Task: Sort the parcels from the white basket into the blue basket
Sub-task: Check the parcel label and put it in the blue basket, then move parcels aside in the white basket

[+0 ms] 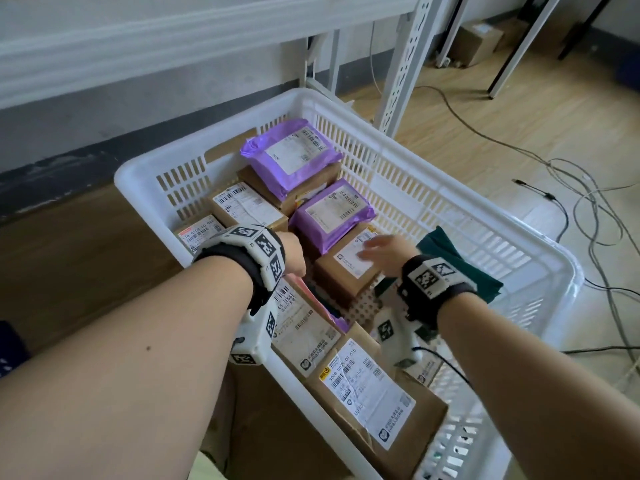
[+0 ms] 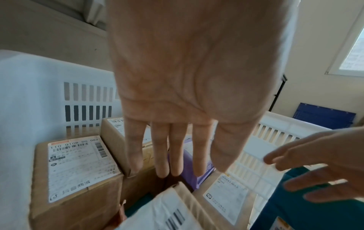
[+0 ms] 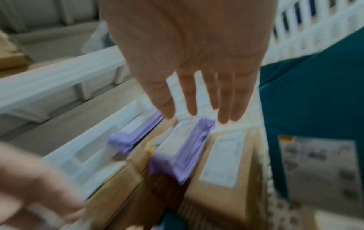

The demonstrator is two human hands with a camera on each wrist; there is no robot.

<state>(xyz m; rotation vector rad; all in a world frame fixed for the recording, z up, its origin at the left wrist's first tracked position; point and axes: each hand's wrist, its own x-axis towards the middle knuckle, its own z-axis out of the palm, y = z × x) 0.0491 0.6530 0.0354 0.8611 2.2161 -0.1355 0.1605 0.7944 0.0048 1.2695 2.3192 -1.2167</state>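
Both arms reach into the white basket point(image 1: 408, 188), which is full of parcels. Left hand point(image 2: 187, 93) hangs flat with straight fingers over the brown boxes and holds nothing. Right hand point(image 1: 386, 254) is spread wide just above a brown box point(image 1: 349, 271) with a white label. That box's long side runs toward the far wall, beside a purple bag point(image 1: 334, 211).

White basket point(image 1: 398, 188); 2 purple parcels point(image 1: 291, 155); brown boxes point(image 1: 346, 275).
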